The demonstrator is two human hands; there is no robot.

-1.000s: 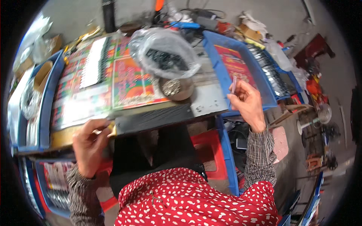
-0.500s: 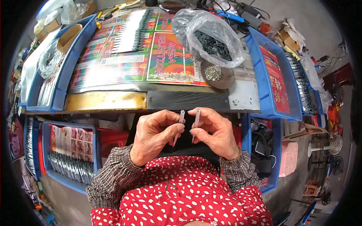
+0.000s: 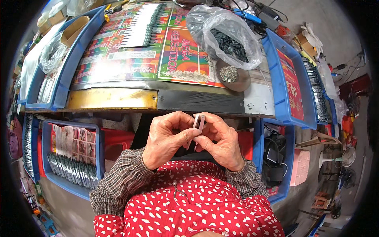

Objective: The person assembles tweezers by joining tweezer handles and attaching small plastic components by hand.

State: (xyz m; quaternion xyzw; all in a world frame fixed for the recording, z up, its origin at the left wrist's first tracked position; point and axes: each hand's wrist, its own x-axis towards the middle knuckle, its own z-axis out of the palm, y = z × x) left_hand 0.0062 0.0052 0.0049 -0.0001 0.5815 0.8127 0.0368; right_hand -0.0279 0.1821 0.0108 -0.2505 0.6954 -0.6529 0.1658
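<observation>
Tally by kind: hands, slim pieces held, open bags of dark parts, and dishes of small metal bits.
Hands, left hand and right hand: 2
Slim pieces: 2
Bag of dark parts: 1
Dish of metal bits: 1
Total: 6

Multicoloured sheet (image 3: 152, 61) and red card (image 3: 285, 67) bear lettering (image 3: 172, 51).

Both hands are at the near edge of the table (image 3: 201, 102). The left hand (image 3: 167, 136) pinches a slim pale piece (image 3: 196, 121) between thumb and fingers; the right hand (image 3: 220, 141) pinches a second slim piece (image 3: 202, 123) just beside it. Contact between the two cannot be determined. On the table, a clear plastic bag (image 3: 199, 29) contains dark parts (image 3: 229, 44); near it, a round dish (image 3: 241, 82) bears small metal parts (image 3: 228, 74).
</observation>
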